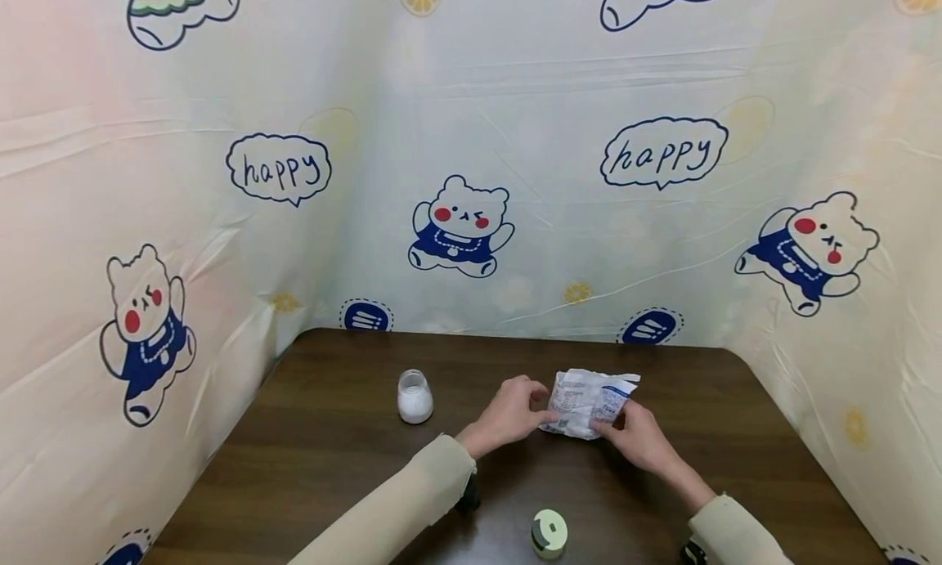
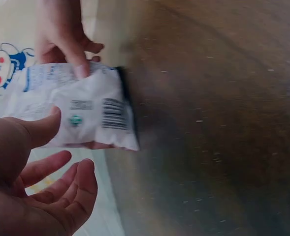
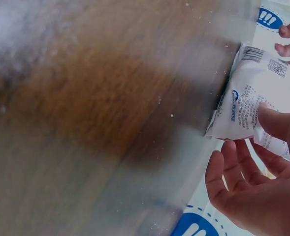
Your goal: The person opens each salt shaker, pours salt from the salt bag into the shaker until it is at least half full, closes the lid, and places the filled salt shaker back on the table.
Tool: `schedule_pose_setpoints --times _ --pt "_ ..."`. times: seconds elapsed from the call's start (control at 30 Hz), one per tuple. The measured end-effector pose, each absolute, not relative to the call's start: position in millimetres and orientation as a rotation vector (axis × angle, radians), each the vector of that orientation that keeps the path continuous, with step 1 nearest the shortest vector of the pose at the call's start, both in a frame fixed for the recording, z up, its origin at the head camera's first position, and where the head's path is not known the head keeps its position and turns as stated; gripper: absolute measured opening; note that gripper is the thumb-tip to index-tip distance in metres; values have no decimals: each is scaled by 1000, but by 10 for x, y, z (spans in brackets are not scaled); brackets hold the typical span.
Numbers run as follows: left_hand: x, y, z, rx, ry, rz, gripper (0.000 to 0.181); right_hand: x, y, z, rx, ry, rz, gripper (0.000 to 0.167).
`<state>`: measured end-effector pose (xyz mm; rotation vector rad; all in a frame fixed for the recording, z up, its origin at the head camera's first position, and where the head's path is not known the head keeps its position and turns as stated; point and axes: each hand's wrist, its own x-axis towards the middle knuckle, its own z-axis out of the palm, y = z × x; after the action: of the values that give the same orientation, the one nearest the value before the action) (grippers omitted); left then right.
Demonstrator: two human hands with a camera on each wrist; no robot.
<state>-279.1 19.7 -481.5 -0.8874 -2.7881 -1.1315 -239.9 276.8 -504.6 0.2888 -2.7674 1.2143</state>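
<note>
A white plastic packet (image 1: 586, 403) with blue print and a barcode is held above the right half of the table. My right hand (image 1: 642, 437) pinches its lower right edge, thumb on the printed face; the right wrist view shows the fingers (image 3: 232, 164) below and partly behind it. My left hand (image 1: 509, 416) is at the packet's left side. Its thumb (image 2: 45, 127) overlaps the packet, while the other fingers are spread loosely apart from it. Whether that thumb touches is unclear. A glass jar (image 1: 415, 397) of white contents stands uncapped to the left.
A pale green round lid or small container (image 1: 549, 534) sits near the front of the brown table (image 1: 331, 467). White specks lie on the tabletop in the wrist views. A printed cloth (image 1: 471, 99) hangs around the back and sides.
</note>
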Motion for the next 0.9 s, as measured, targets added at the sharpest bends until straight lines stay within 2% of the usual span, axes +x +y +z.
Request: schedule_pose_setpoints --times 0.3,0.7,0.9 --pt "-2815 261 -4922 -873 -2743 -1186 32 -2394 2775 -5080 328 -2754 1181 37" --pt "-2768 371 -4893 -796 -2780 -1162 7 -2382 2773 -5116 349 -2741 1160 39" --pt "-2783 400 -4924 -783 -2770 -1151 11 -2389 2770 -5125 347 -2751 1156 38"
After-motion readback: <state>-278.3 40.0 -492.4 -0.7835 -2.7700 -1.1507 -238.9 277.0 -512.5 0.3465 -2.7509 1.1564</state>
